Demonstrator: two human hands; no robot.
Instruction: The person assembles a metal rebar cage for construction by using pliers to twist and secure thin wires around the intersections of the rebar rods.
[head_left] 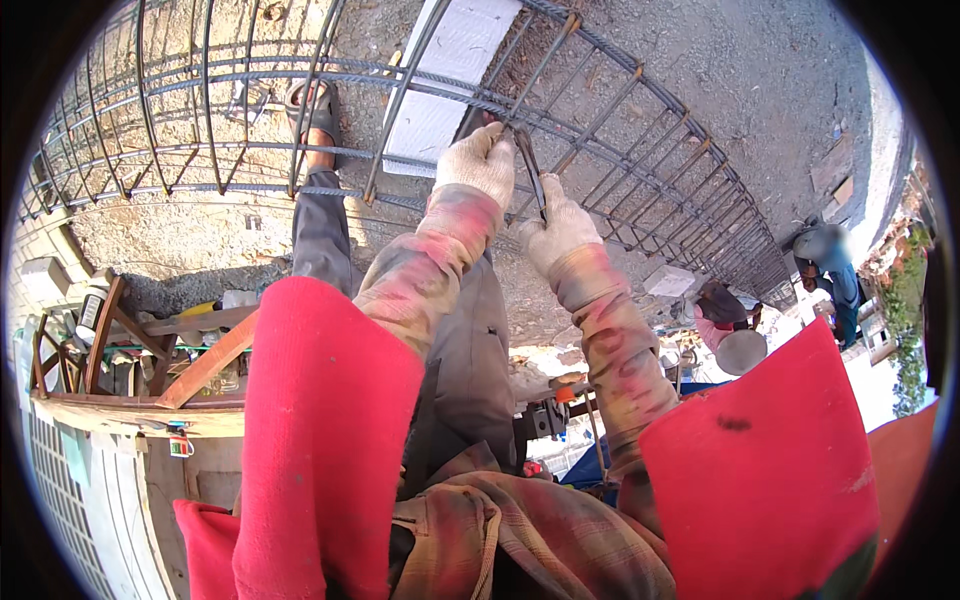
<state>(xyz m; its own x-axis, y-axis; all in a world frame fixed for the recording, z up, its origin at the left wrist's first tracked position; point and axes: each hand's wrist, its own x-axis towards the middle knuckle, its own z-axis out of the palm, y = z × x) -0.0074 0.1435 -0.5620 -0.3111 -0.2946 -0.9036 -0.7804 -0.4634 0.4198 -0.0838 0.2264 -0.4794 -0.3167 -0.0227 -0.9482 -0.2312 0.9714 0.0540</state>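
Observation:
A long cage of steel reinforcing bars [310, 75] curves across the upper part of the head view, with many crossings of bars and stirrups. My right hand [560, 228], in a pale knit glove, is closed around the handles of a pair of dark pincers [529, 166]. Their jaws point up to a bar crossing. Beside them, my left hand [475, 168], gloved too, has its fingers pressed together against the cage at that crossing. Whatever lies between those fingers is hidden. A white ribbed board [462, 42] lies under the bars just beyond my left hand.
My sandalled foot [318, 110] stands beneath the cage on gravelly ground. Brown timber framing [205, 365] with bottles and clutter is at left. Two other people, one in blue [845, 288] and one in pink [712, 318], are at far right near the cage's end.

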